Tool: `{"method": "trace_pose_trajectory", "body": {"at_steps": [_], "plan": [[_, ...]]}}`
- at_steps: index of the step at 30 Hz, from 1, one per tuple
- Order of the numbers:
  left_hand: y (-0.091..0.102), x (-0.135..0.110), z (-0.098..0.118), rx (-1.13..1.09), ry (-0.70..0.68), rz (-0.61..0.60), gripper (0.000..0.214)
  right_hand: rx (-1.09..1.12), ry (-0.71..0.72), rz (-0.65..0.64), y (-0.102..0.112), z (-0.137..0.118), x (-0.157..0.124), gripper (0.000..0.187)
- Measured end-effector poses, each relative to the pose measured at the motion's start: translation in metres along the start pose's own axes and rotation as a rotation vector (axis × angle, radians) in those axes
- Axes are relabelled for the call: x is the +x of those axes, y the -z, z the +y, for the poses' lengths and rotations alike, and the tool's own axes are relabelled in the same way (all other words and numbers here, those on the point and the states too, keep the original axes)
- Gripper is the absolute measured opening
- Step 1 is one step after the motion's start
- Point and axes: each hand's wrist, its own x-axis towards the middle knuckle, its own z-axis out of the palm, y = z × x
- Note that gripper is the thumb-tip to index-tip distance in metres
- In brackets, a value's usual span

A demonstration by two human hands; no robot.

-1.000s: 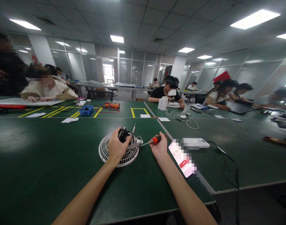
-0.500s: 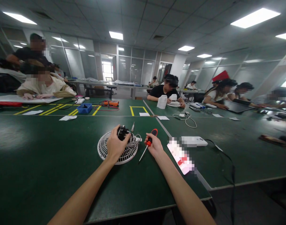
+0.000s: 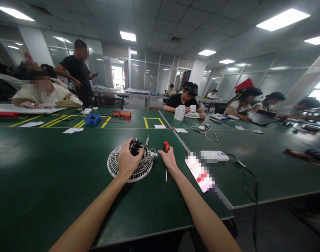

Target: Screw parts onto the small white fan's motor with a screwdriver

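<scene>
A white round fan grille (image 3: 115,168) lies flat on the green table (image 3: 57,182) in front of me. On it sits a black fan motor (image 3: 135,146) with a bundle of pale wires (image 3: 148,156). My left hand (image 3: 127,160) is closed round the motor. My right hand (image 3: 169,160) grips a red-handled screwdriver (image 3: 165,147), its handle up and its thin shaft pointing down toward me, just right of the grille. A second small screwdriver (image 3: 147,140) lies behind the motor.
A phone (image 3: 200,172) and a white power bank (image 3: 214,156) with a black cable lie right of my hand. Farther back are a blue tray (image 3: 92,119), an orange meter (image 3: 121,113), papers and a white cable. Several people sit at the far tables; one stands at back left.
My right hand has drawn the screwdriver away from the motor and swung it from pointing left at the wires to upright, tip toward me. A standing person has walked in at the left.
</scene>
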Motion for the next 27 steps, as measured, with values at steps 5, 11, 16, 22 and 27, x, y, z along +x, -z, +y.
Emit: {"method": "trace_pose_trajectory", "body": {"at_steps": [5,11,16,22,27], "plan": [[0.002,-0.002,0.002,0.032,0.009,-0.027,0.066,-0.442,0.274,-0.024,0.006,0.003,-0.004,0.056],[0.004,-0.001,0.003,0.060,0.038,-0.051,0.071,-1.232,0.368,-0.131,0.006,0.006,-0.008,0.065],[0.007,0.000,0.000,0.069,0.054,-0.088,0.083,-1.343,0.360,-0.145,0.007,0.009,-0.002,0.065],[0.020,0.008,-0.004,0.099,0.094,-0.164,0.100,-1.403,0.392,-0.176,0.009,0.012,0.002,0.063],[0.044,0.023,-0.017,0.170,0.196,-0.150,0.104,-1.429,0.430,-0.266,0.011,0.012,0.002,0.054]]}}
